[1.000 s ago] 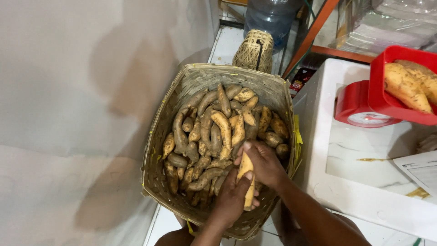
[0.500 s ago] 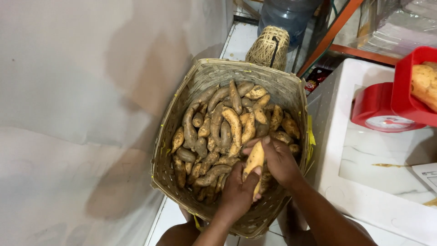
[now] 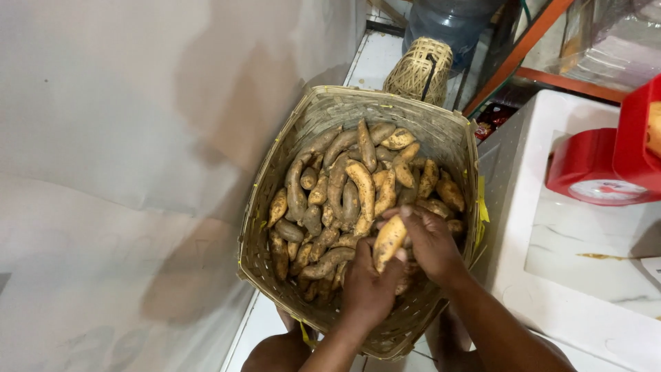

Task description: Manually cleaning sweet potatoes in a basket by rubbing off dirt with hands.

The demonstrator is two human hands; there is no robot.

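- Tan oblong sweet potato (image 3: pixel 388 242) sits clamped between left hand (image 3: pixel 368 286) and right hand (image 3: pixel 432 242), fingers curled on it.
- Woven bamboo basket (image 3: pixel 311 117) of tubers lies beneath; red scale (image 3: pixel 592 169) at three o'clock.

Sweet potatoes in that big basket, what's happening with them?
A person is bent over a woven basket piled with sweet potatoes. Both the left hand and the right hand grip one sweet potato, lifted just above the pile. A red scale sits on the white counter beside the basket.
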